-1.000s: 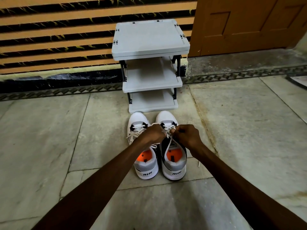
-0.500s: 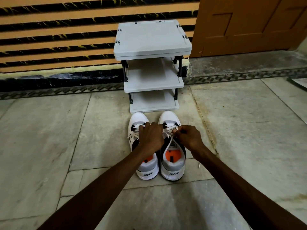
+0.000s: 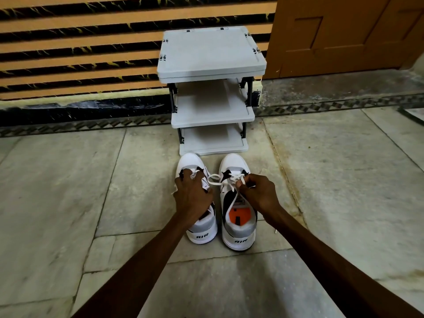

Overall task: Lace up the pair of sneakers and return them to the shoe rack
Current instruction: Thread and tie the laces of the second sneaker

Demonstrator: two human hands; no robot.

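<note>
White lace (image 3: pixel 226 182) between right fingers (image 3: pixel 241 183)

Two white shoes (image 3: pixel 218 203) sit by a gray shoe rack (image 3: pixel 212 88); the left hand (image 3: pixel 192 196) and right hand (image 3: pixel 257 193) pinch the laces (image 3: pixel 220 180)

Two white sneakers: left sneaker (image 3: pixel 202 228), right sneaker (image 3: pixel 238 228), side by side on the floor. One grey shoe rack (image 3: pixel 212 56) with three shelves. Two bare hands: left hand (image 3: pixel 191 196), right hand (image 3: pixel 258 195). One white lace (image 3: pixel 215 180) strand visible running between the shoes. One wooden door (image 3: pixel 344 31).
</note>
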